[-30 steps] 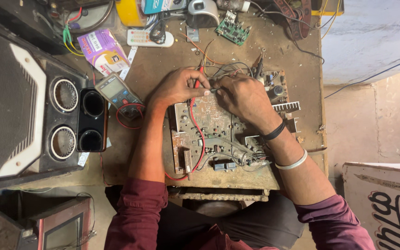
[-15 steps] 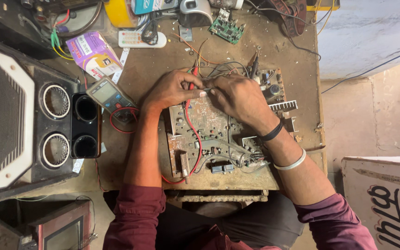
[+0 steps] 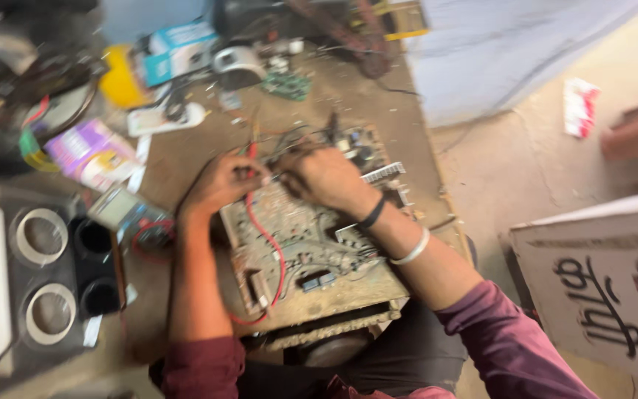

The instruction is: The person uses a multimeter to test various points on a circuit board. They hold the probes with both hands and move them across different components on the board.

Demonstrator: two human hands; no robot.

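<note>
A dusty circuit board [image 3: 311,251] lies on the workbench [image 3: 186,155] in front of me. My left hand [image 3: 223,181] is closed around a red probe, whose red lead [image 3: 278,255] trails down across the board. My right hand [image 3: 323,177] pinches a thin probe just right of the left hand, both tips meeting over the board's upper part. A black band and a white bangle circle my right wrist. The frame is blurred by motion.
A multimeter [image 3: 123,214] lies left of the board. A speaker cabinet [image 3: 46,281] with round openings stands at the far left. Purple packet [image 3: 90,151], yellow object [image 3: 121,77], small green board [image 3: 286,85] and clutter fill the bench's back. A lettered board [image 3: 599,288] leans at right.
The view has swung to the right and tilted, and it is now blurred. Both hands stay together over the upper part of the board with the probes.
</note>
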